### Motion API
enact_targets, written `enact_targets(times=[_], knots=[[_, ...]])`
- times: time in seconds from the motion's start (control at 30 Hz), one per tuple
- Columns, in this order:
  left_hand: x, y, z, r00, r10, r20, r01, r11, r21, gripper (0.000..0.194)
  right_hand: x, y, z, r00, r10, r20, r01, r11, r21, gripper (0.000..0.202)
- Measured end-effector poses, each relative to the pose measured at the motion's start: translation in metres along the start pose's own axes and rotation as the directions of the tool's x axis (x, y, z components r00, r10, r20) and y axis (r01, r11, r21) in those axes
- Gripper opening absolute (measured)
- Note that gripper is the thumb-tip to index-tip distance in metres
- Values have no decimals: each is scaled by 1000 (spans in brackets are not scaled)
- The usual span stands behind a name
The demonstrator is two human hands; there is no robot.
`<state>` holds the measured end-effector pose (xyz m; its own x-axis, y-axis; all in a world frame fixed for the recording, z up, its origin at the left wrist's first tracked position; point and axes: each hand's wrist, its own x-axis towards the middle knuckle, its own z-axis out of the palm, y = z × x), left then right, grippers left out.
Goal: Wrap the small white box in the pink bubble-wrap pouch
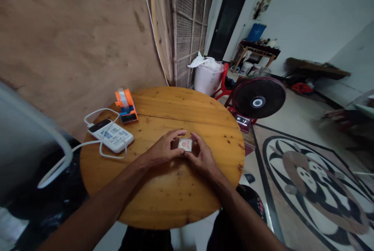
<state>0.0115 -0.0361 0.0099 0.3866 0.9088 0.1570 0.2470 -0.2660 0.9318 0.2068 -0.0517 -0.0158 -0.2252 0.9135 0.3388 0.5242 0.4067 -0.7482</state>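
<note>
A small whitish box with a reddish print (185,144) lies near the middle of the round wooden table (187,105). On its left side is my left hand (166,147), fingers curved and apart, with the thumb near the box's lower edge. My right hand (203,155) curves around the right side, thumb and fingers spread. Both thumbs come close together below the box. Whether the fingertips touch it cannot be made out clearly. Neither hand is closed on it.
A white power bank (117,138) with looped white cables lies at the table's left. Behind it stands an orange and blue tape dispenser (127,106). A white bin (207,75) and a dark round seat (258,98) are beyond the table's far right edge.
</note>
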Motion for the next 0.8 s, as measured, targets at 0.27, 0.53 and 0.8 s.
enact_targets(times=[0.27,0.53,0.8], knots=[[1,-8,2,999,-16,36,20,994,-105,64,7,-7,-7,996,88,33,-94,935,342,47],[1,-7,4,998,-26,55,35,985,-171,57,32,-19,-22,989,90,120,-90,996,-8,19],[2,-9,6,1000,13,1,-13,996,-89,26,43,-33,-20,989,66,135,-23,954,-300,20]])
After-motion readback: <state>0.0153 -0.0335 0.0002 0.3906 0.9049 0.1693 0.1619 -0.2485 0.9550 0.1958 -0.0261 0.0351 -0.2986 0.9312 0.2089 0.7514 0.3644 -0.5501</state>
